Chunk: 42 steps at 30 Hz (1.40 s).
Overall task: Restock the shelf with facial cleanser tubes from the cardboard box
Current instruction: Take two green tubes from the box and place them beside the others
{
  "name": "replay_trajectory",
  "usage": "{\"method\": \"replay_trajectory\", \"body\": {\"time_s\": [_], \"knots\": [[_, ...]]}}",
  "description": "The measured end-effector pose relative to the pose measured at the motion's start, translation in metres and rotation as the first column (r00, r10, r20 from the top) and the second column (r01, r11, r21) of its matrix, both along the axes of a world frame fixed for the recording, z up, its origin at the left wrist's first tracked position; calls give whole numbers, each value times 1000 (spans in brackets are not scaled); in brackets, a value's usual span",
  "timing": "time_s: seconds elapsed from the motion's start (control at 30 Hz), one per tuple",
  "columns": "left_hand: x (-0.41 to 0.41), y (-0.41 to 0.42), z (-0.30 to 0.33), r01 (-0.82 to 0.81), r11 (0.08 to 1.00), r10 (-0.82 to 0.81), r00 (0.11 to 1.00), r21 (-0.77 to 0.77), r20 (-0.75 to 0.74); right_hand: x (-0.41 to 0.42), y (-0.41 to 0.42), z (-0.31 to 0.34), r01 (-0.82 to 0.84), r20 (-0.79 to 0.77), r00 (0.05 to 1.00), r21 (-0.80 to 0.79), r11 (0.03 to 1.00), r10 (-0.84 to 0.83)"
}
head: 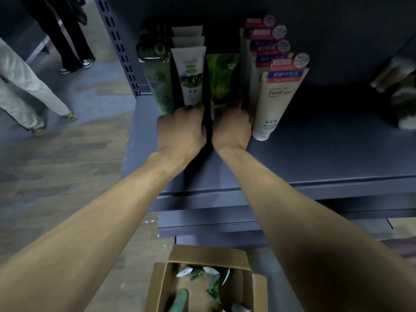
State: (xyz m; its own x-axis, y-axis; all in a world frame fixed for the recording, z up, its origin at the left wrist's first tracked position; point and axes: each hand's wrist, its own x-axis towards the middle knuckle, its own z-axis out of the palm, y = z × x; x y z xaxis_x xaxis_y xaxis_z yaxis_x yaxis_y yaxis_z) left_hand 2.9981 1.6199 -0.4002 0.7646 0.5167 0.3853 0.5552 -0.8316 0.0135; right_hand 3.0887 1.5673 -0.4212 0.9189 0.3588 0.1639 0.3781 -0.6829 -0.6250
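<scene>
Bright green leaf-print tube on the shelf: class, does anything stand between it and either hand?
Nothing visible does. The right hand is already on the base of the bright green leaf-print tube, while the left hand is at the neighbouring white tube with green label.

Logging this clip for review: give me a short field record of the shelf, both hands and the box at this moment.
shelf: grey shelf, tubes standing in rows at its left end
left hand: left hand at the base of the white tube
right hand: right hand at the base of the green tube
grip: fingers hidden, cannot tell
neighbour: cream Facial tube to the right, untouched
box: cardboard box on the floor below, open, several tubes inside
</scene>
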Motion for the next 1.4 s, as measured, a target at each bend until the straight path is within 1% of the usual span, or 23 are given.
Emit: {"method": "replay_trajectory", "body": {"time_s": [0.13,0.27,0.37,0.47,0.7,0.83,0.9,1.03,1.17,1.33,1.4], "knots": [[3,7,-1,16,1000,-15,999,-11,47,10,17,-1,27,19,999,-66,997,-26],[-1,7,-4,47,999,-46,995,-12,89,22,26,1,17,39,999,-143,990,-12],[-5,9,-6,59,998,-59,994,-4,90,31,32,4,9,40,999,-206,979,-1],[-5,12,-8,59,998,-57,995,-11,83,37,34,8,-34,11,999,-236,971,38],[-7,14,-10,59,998,-56,995,-37,76,49,44,9,-65,6,998,-165,984,67],[-8,15,-11,48,998,-45,997,-45,62,56,53,5,-129,-76,990,-170,977,118],[-9,15,-10,43,998,-40,997,-48,62,57,56,5,-157,-117,984,-211,965,134],[-11,13,-9,39,997,-36,998,-61,55,58,56,4,-114,-74,992,-186,976,102],[-14,11,-9,34,996,-30,998,-82,49,59,53,2,-150,-125,983,-152,977,131],[-18,8,-8,31,994,-27,999,-104,44,59,52,6,-172,-108,981,-132,976,158],[-21,7,-7,30,995,-27,999,-99,38,59,53,6,-155,-89,985,-123,980,144]]}}
